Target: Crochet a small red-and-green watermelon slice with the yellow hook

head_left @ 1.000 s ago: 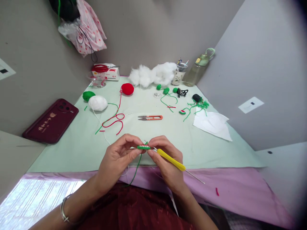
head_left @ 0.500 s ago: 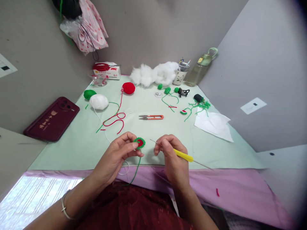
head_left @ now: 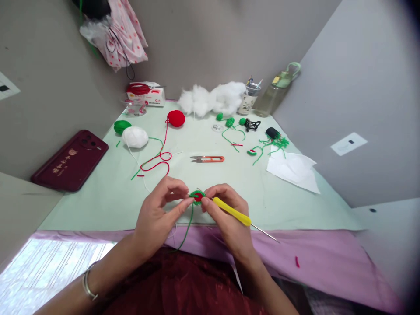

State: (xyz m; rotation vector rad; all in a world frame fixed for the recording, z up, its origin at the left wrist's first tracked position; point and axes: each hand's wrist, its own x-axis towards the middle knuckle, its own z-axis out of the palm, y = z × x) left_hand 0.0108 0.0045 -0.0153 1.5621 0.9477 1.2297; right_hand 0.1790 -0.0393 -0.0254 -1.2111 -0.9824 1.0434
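Crocheted disc (head_left: pixel 200 197), nearside of orange snips (head_left: pixel 205 159): left hand (head_left: pixel 156 214) pinches its edge; right hand (head_left: pixel 234 234) grips yellow hook (head_left: pixel 232 212), seemingly mid-stitch; next move likely calls for steady pinching.

Two hands (head_left: pixel 151 223), three large yarn balls (head_left: pixel 176 118), one crochet hook (head_left: pixel 231 211), one phone (head_left: pixel 70 162) and one bottle (head_left: pixel 270 97).

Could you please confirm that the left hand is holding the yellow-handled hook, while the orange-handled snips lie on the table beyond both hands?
Not quite: in the head view, the right hand holds the yellow-handled hook, not the left hand. The orange-handled snips do lie on the table beyond both hands.
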